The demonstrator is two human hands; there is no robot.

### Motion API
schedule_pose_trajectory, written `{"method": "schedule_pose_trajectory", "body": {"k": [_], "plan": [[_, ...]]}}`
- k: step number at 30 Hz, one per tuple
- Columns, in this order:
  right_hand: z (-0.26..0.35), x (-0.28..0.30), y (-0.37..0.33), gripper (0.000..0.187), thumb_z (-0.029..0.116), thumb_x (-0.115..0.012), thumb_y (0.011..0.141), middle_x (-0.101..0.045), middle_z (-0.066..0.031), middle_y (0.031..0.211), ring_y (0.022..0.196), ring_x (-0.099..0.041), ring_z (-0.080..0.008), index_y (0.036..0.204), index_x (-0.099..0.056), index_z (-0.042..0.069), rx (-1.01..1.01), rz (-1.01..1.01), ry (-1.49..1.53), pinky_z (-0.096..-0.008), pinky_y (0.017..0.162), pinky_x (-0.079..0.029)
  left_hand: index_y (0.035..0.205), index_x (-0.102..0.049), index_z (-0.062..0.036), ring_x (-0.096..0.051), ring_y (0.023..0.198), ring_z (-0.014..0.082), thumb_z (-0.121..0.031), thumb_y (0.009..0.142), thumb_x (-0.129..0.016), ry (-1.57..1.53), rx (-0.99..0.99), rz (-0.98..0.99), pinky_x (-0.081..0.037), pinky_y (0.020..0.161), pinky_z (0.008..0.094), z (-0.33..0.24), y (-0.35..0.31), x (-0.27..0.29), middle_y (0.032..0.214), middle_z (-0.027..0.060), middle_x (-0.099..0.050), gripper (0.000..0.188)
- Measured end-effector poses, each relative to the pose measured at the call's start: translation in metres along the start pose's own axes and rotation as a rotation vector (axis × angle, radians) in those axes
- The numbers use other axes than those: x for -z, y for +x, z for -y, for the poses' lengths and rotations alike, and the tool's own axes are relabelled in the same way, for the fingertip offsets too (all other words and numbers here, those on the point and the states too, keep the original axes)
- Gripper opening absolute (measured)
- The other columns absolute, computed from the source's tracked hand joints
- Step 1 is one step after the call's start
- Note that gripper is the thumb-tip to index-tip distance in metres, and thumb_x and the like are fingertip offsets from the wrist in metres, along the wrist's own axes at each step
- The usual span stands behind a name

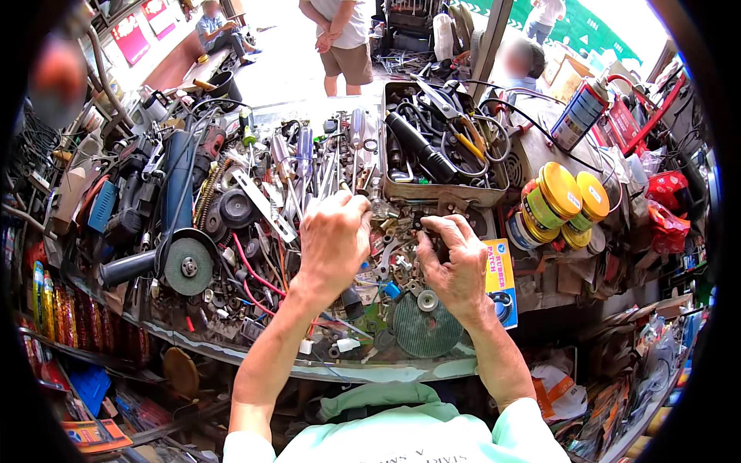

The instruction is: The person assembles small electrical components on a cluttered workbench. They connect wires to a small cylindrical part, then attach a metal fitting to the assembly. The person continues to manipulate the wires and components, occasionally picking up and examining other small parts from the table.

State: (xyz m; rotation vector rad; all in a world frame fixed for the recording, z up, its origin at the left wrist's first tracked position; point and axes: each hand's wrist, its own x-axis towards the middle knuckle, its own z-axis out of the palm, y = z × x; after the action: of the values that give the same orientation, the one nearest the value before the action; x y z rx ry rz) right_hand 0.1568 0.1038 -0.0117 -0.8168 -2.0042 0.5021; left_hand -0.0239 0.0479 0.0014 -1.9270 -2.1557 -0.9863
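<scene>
My left hand (pixel 333 241) is closed over the middle of a cluttered workbench, its fingers curled together; what they hold, if anything, is hidden. To its right, my right hand (pixel 455 266) bends thumb and forefinger together beside a small dark piece (pixel 417 224), too small to name. Beneath and between the hands lies a heap of small metal parts (pixel 395 251). Several screwdrivers (pixel 305 150) point toward my left hand from behind. Below my right hand rests a round green abrasive disc (pixel 424 328), with a small pale ring-shaped part (pixel 427 299) on it.
An angle grinder (pixel 179 224) lies at left. Behind my right hand stands a metal tin (pixel 444 193) of pliers and cables. Yellow-lidded tubs (pixel 559 193), a spray can (pixel 579 112) and a yellow box (pixel 502 282) sit right. The bench's front edge (pixel 332 369) curves before me; people are beyond.
</scene>
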Motion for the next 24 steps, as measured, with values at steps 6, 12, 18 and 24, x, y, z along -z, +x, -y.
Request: {"method": "schedule_pose_trajectory", "body": {"k": [6, 12, 18, 24], "plan": [[-0.003, -0.002, -0.001, 0.023, 0.006, -0.071, 0.078, -0.066, -0.0121, 0.089, 0.065, -0.067, -0.0295, 0.101, -0.067, 0.008, -0.005, 0.011, -0.020, -0.0367, 0.057, -0.054, 0.077, -0.070, -0.0035, -0.060, 0.090, 0.0309, -0.010, 0.075, -0.064, 0.296, 0.021, 0.168, -0.043, 0.082, 0.0426, 0.007, 0.009, -0.022, 0.089, 0.0137, -0.063, 0.009], [-0.003, -0.001, 0.000, 0.023, 0.006, -0.071, 0.079, -0.067, -0.0122, 0.090, 0.066, -0.068, -0.0294, 0.102, -0.067, 0.007, 0.008, 0.021, -0.002, -0.0363, 0.057, -0.055, 0.080, -0.072, -0.0059, -0.059, 0.096, 0.0279, -0.014, 0.072, -0.067, 0.356, 0.002, 0.225, -0.040, 0.084, 0.0421, 0.001, 0.012, -0.021, 0.091, 0.0124, -0.064, 0.013], [-0.004, 0.002, 0.001, 0.027, 0.002, -0.071, 0.079, -0.067, -0.0132, 0.092, 0.062, -0.067, -0.0246, 0.105, -0.067, 0.004, 0.070, -0.037, 0.040, -0.0329, 0.054, -0.053, 0.093, -0.071, 0.0006, -0.063, 0.088, 0.0282, -0.015, 0.079, -0.067, -0.029, 0.048, 0.073, -0.049, 0.079, 0.0390, -0.002, 0.008, -0.001, 0.090, 0.0138, -0.064, 0.021], [0.018, 0.014, 0.000, 0.026, -0.003, -0.076, 0.078, -0.068, -0.0092, 0.092, 0.054, -0.054, -0.0063, 0.102, -0.068, 0.001, 0.052, -0.159, 0.319, -0.0210, 0.045, -0.042, 0.106, -0.067, 0.0041, -0.064, 0.078, 0.0122, -0.011, 0.090, -0.069, -1.663, 0.552, 0.228, -0.047, 0.063, 0.0224, -0.012, -0.022, 0.024, 0.090, 0.0106, -0.070, 0.022]]}}
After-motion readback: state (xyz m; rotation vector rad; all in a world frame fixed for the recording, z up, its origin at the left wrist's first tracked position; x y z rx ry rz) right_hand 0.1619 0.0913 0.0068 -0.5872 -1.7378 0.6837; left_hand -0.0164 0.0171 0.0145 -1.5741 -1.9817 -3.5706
